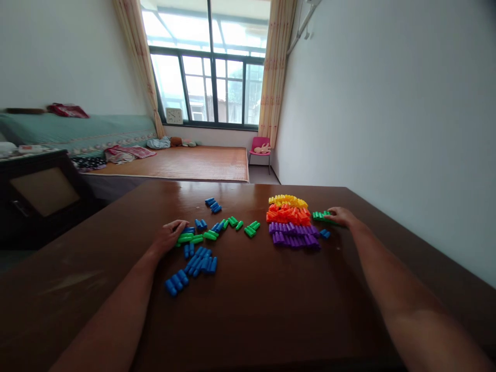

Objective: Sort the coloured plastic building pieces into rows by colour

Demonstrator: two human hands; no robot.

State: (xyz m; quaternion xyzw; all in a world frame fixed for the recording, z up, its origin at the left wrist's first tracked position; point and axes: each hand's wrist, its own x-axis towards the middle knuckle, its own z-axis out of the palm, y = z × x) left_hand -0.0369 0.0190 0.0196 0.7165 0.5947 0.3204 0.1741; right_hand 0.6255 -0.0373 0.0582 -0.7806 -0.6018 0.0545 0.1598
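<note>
My left hand (169, 235) rests on the table with its fingers curled against small blue plastic tubes (188, 230) at the left end of a loose cluster. Green tubes (197, 238) lie just beside those fingertips. Over on the right, my right hand (340, 215) has its thumb and fingers closed on the near end of a short row of green tubes (318, 216); the fingers partly cover that row. Left of this hand are packed rows of yellow tubes (289, 200), orange tubes (289, 214) and purple tubes (296, 239).
More blue tubes (201, 261) lie scattered on the brown table (248, 310), with a few green ones (251, 229) in the middle. Two blue tubes (325, 234) sit beside the purple rows. Beyond the table are a bed (201, 160), a pink chair (260, 143) and a window.
</note>
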